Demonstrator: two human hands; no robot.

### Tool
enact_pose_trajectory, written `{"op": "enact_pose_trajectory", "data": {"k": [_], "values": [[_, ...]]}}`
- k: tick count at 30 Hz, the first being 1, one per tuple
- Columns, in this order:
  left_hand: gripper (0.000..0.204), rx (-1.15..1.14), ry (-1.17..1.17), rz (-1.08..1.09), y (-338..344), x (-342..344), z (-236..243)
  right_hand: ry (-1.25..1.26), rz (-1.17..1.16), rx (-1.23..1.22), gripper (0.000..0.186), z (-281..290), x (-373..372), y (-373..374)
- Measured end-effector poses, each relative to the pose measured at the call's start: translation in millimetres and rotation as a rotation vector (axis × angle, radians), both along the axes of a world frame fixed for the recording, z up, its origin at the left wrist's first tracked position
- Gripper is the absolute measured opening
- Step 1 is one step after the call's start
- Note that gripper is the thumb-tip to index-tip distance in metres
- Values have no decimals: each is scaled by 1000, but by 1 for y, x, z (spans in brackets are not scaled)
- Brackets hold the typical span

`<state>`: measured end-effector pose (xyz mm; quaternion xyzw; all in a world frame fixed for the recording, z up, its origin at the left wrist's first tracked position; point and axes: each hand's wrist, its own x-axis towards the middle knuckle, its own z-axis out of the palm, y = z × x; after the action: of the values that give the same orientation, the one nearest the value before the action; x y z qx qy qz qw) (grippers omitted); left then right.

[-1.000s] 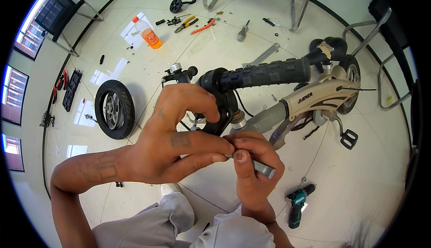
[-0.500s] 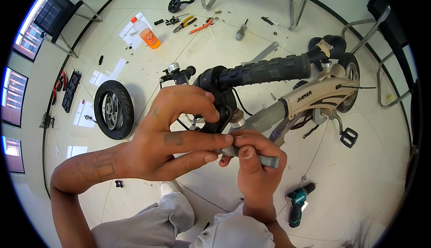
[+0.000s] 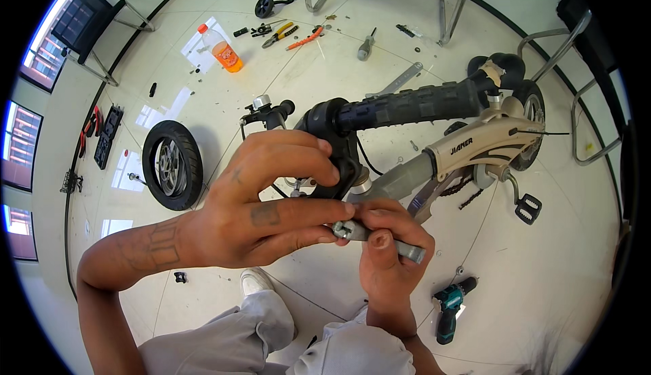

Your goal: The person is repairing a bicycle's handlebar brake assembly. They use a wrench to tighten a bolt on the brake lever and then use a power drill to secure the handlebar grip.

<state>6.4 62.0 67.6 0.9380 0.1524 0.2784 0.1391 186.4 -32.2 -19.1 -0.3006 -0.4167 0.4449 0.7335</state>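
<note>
My right hand (image 3: 390, 266) is closed around a short grey metal bar (image 3: 409, 251) with a notched end; thumb and fingers cover its middle. My left hand (image 3: 237, 205) reaches across from the left. Its thumb and one straight finger meet the bar's notched end. Another finger curls against the black clamp (image 3: 337, 148) of the handlebar, whose ribbed black grip (image 3: 413, 107) extends to the right. Just beyond my hands is the beige and grey bicycle frame (image 3: 468, 146). Whatever lies beneath my left fingers is hidden.
A loose wheel (image 3: 172, 165) is on the tiled floor at left, a teal cordless drill (image 3: 449, 310) at lower right. Farther off are an orange drink bottle (image 3: 222, 49), yellow-handled pliers (image 3: 278, 34), a screwdriver (image 3: 367, 46) and a grey flat strip (image 3: 401, 78). Metal chair legs (image 3: 456, 9) stand behind.
The grey bar has turned and tilted in my right hand, so its notched end now shows. The handlebar grip has shifted slightly to the right. My left hand has barely moved.
</note>
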Motion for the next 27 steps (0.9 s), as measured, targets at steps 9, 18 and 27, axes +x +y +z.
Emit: {"op": "enact_pose_trajectory", "data": {"k": [9,18,27], "values": [[29,-98,-78,48,-5,-1,-1,330,258,-213,24,5,-1,-6],[23,-166,-161,73,-7,-1,-2,131,59,-85,23,4,-12,-2],[40,-64,-135,28,-3,-1,-3,-267,-116,183,23,0,-1,7]]}}
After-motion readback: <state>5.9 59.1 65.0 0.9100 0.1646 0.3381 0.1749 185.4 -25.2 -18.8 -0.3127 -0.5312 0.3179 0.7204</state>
